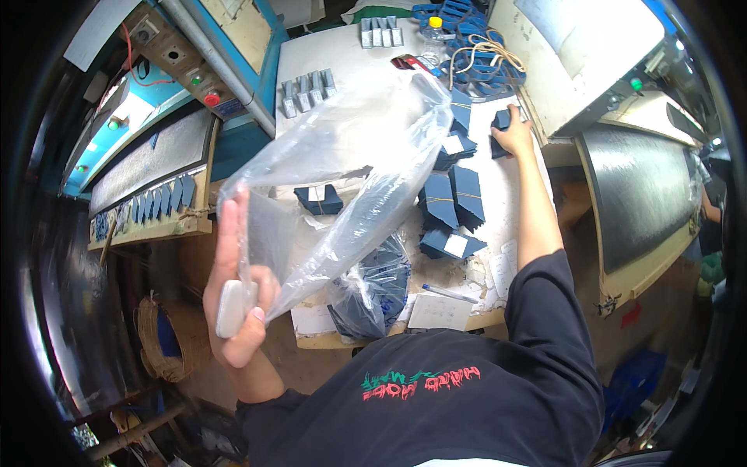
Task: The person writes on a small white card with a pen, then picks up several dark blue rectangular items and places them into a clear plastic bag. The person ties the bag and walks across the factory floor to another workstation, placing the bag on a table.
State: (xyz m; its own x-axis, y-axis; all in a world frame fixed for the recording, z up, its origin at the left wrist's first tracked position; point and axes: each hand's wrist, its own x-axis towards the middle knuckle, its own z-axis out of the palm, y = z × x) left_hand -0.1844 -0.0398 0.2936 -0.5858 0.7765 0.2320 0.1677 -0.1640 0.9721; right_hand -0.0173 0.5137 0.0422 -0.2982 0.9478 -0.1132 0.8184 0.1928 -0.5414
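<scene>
Holds a clear plastic bag [373,194] in the half-curled left hand [224,271]; seemingly grips a dark-blue stack [500,119] in the curled right hand [517,138], with banded bundles [467,191] to its left.

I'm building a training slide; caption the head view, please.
At a white table, the left hand holds a clear plastic bag while the right hand grasps a dark blue item near banded stacks.

1. Open clear bag [373,194] spans from my left hand [246,336] over mid-table; blocks a straight crossing.
2. Dark blue stacks [441,198] stand inward of my right forearm [539,210]; narrow bare strip of table [500,187] between.
3. Machine cabinet [552,82] hems my right hand [513,140] on its outer side.
</scene>
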